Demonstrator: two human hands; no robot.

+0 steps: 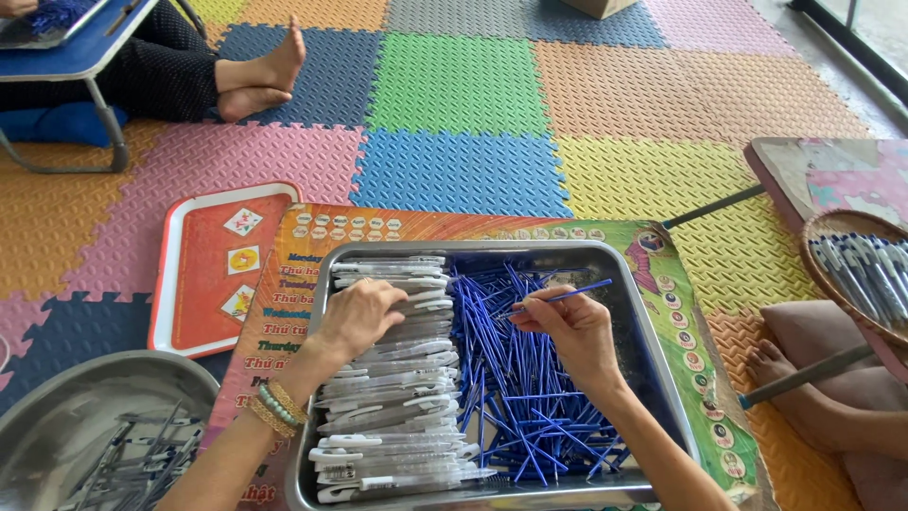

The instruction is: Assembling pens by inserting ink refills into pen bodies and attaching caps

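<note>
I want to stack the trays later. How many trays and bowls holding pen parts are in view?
3, maybe more out of frame: the metal tray under both hands, a round metal bowl at lower left, a woven basket at the right edge.

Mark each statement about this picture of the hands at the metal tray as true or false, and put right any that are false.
1. The right hand holds a thin blue refill. True.
2. The left hand rests on a heap of blue refills. False: it rests on the row of clear pen barrels; the loose blue refills lie beside them.
3. Barrels and refills share one metal tray. True.
4. The red tray lies to the right of the metal tray. False: it lies to its left, on the foam mat.
5. The round metal bowl at lower left is full of blue refills. False: it holds greyish pieces.
</note>
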